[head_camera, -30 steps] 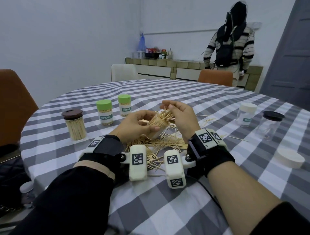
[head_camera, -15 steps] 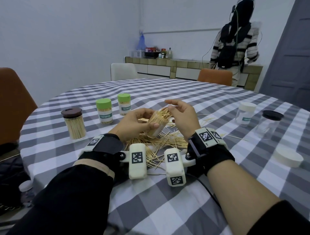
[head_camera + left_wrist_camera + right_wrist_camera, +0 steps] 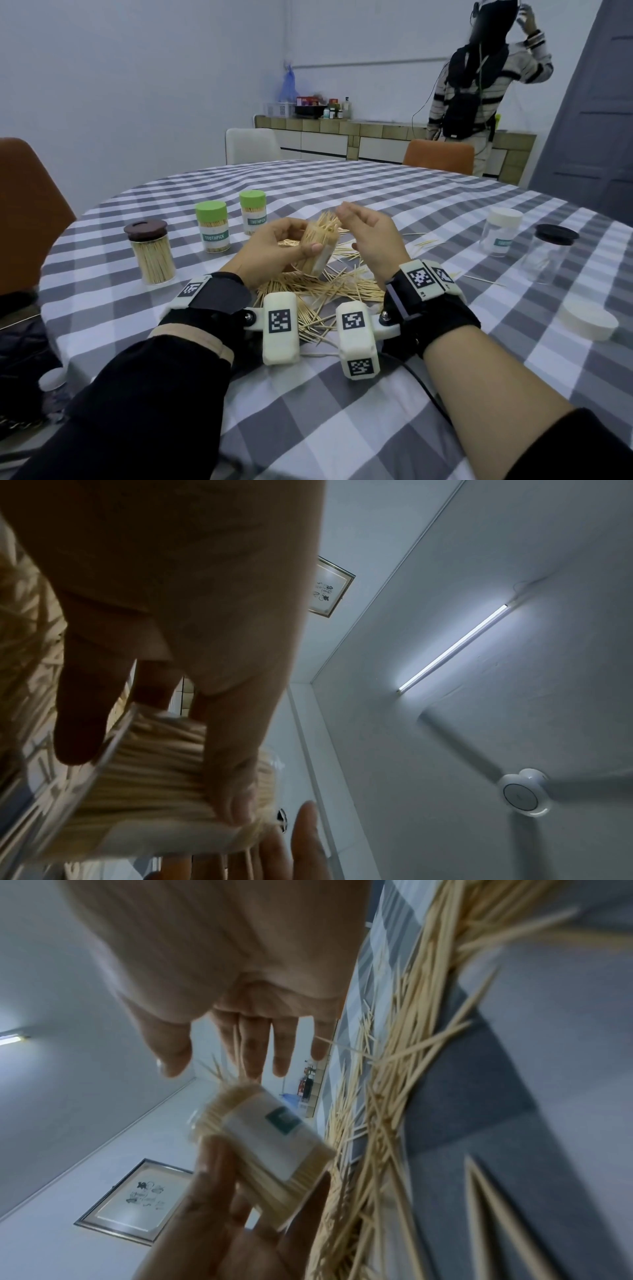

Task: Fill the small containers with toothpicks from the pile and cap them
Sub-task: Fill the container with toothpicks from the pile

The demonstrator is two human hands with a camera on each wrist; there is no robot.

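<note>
My left hand [image 3: 305, 236] grips a small clear labelled container [image 3: 317, 253], tilted to the right and packed with toothpicks that stick out of its open mouth. In the left wrist view the thumb and fingers curl round the container [image 3: 154, 772]. My right hand [image 3: 349, 228] hovers just right of the toothpick tips, fingers straight and spread, holding nothing. The right wrist view shows the container [image 3: 270, 1139] below those fingers. The loose toothpick pile [image 3: 325, 294] lies on the checked tablecloth under both hands.
Two green-capped filled containers [image 3: 211, 226] [image 3: 252, 210] and a brown-lidded jar [image 3: 150, 251] stand at left. At right are a white-capped empty container [image 3: 501, 231], a black-lidded empty jar [image 3: 548, 253] and a loose white cap [image 3: 587, 322]. A person [image 3: 486, 75] stands beyond the table.
My right hand has let go of the toothpick tips, opened and drawn slightly away to the right. The left hand keeps its hold on the container. The person behind raised an arm.
</note>
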